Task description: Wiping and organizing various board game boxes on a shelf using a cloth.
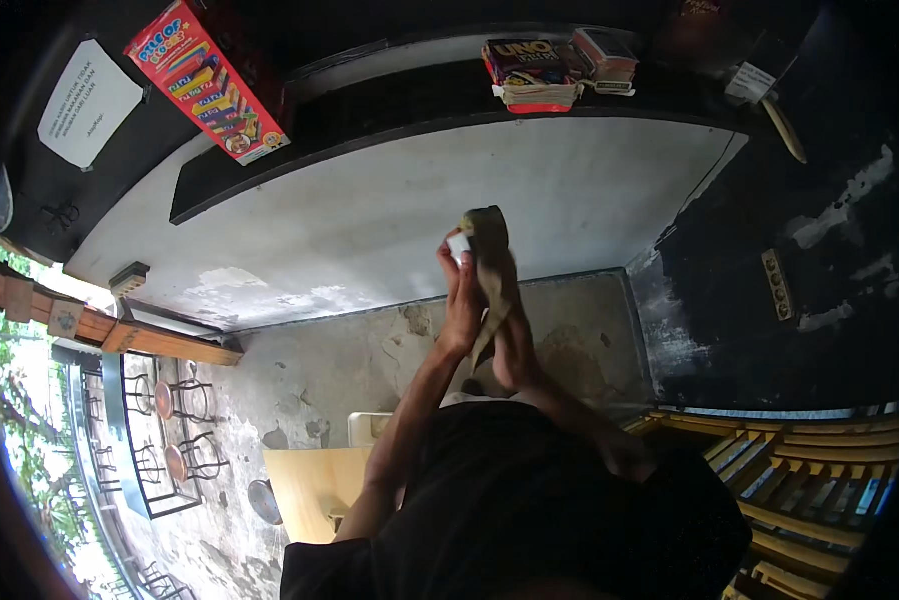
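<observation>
Both hands are raised close together in front of the light wall. In my left hand is a small white object, held between the fingers; what it is cannot be made out. A drab olive-brown cloth lies along my right hand, covering most of its fingers, and its narrow end hangs between the two wrists. The cloth's upper part touches or nearly touches the white object.
Above runs a black shelf with a red block-game box and card-game boxes. A power strip is on the dark wall at right. Below are a light wooden table, a slatted wooden bench and stools.
</observation>
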Demonstrator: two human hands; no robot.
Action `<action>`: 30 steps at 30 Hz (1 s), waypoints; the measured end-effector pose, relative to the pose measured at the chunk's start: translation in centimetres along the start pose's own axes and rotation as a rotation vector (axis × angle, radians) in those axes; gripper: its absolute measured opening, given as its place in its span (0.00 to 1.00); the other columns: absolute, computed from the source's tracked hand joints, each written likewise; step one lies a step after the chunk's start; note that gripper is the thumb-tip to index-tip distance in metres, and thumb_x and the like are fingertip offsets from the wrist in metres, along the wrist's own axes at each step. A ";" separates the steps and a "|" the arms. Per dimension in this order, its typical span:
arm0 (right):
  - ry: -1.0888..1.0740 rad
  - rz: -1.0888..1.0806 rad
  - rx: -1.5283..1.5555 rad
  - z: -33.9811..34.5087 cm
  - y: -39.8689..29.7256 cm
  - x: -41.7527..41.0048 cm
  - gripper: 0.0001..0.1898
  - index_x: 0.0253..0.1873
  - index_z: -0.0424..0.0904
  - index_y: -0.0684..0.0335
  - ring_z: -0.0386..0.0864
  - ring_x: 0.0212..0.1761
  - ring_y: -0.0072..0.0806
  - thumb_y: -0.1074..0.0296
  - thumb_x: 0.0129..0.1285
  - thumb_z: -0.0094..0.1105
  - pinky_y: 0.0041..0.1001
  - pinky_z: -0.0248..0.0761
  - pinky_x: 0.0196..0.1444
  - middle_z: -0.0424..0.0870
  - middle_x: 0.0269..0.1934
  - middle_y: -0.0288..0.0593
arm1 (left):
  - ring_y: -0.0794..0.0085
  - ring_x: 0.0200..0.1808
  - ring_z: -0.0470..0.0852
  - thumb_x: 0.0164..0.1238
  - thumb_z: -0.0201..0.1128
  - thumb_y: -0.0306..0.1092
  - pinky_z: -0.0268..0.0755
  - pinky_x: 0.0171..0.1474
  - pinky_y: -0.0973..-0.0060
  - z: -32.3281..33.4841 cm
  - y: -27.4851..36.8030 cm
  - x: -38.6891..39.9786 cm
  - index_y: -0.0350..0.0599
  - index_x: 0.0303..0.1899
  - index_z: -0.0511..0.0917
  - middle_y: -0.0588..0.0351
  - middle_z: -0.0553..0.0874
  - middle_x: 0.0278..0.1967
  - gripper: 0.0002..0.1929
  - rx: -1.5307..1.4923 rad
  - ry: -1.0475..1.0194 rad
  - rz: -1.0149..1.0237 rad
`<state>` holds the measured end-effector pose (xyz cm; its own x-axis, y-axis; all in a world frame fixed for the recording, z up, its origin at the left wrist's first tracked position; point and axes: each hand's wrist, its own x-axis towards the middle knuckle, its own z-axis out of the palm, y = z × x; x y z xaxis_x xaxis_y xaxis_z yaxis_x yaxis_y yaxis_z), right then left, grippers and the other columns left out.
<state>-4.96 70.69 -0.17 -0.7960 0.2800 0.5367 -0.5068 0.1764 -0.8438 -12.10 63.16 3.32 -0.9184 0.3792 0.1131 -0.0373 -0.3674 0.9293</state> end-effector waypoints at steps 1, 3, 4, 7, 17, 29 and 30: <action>-0.148 -0.037 -0.030 -0.7 -1.2 -1.7 0.27 0.75 0.53 0.68 0.48 0.78 0.44 0.64 0.75 0.41 0.40 0.43 0.76 0.51 0.76 0.55 | 0.67 0.64 0.62 0.83 0.37 0.50 0.54 0.69 0.72 0.3 0.0 -0.1 0.48 0.70 0.48 0.50 0.64 0.61 0.25 0.020 0.076 0.027; -0.134 -0.014 0.007 -1.0 -0.5 -3.1 0.28 0.75 0.50 0.68 0.47 0.79 0.44 0.63 0.76 0.39 0.39 0.42 0.76 0.49 0.77 0.54 | 0.63 0.66 0.62 0.83 0.37 0.51 0.53 0.70 0.68 1.2 0.0 -0.4 0.47 0.72 0.46 0.47 0.64 0.64 0.27 0.062 0.176 0.070; -0.116 0.008 0.036 -1.2 0.0 -3.9 0.29 0.76 0.47 0.68 0.45 0.79 0.43 0.63 0.76 0.38 0.38 0.42 0.76 0.47 0.77 0.54 | 0.63 0.66 0.62 0.83 0.37 0.51 0.53 0.70 0.68 1.9 0.0 -0.6 0.47 0.72 0.46 0.47 0.64 0.64 0.27 0.066 0.175 0.064; -0.052 0.008 0.071 -2.6 -1.1 -1.1 0.30 0.77 0.46 0.68 0.48 0.78 0.42 0.61 0.77 0.36 0.37 0.43 0.76 0.48 0.76 0.54 | 0.60 0.67 0.64 0.83 0.40 0.49 0.59 0.68 0.63 4.1 1.5 -0.9 0.52 0.73 0.45 0.46 0.63 0.65 0.27 0.009 0.104 0.097; 0.211 0.038 0.030 -5.7 -0.4 1.4 0.28 0.74 0.55 0.67 0.65 0.68 0.35 0.57 0.76 0.37 0.34 0.59 0.68 0.64 0.68 0.50 | 0.70 0.51 0.75 0.74 0.60 0.31 0.71 0.54 0.74 10.1 1.8 -2.8 0.49 0.69 0.60 0.48 0.78 0.52 0.26 -0.008 0.209 0.143; -0.093 0.122 0.043 -8.3 -0.8 -2.1 0.27 0.75 0.56 0.65 0.53 0.77 0.45 0.62 0.76 0.37 0.39 0.49 0.76 0.56 0.75 0.55 | 0.64 0.73 0.58 0.79 0.42 0.50 0.50 0.73 0.68 8.6 0.0 -5.3 0.45 0.75 0.48 0.51 0.58 0.73 0.32 0.093 -0.127 0.045; -0.080 0.081 0.000 -8.7 -0.8 -0.7 0.26 0.74 0.57 0.66 0.54 0.77 0.47 0.63 0.75 0.38 0.40 0.48 0.76 0.57 0.74 0.56 | 0.62 0.76 0.53 0.79 0.40 0.54 0.45 0.76 0.66 8.1 -0.3 -4.9 0.46 0.77 0.43 0.50 0.53 0.76 0.35 0.061 -0.188 0.026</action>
<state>-1.15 78.57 0.15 -0.8580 0.2172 0.4655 -0.4401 0.1566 -0.8842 -4.37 68.26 5.29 -0.8286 0.5244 0.1957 0.0147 -0.3292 0.9442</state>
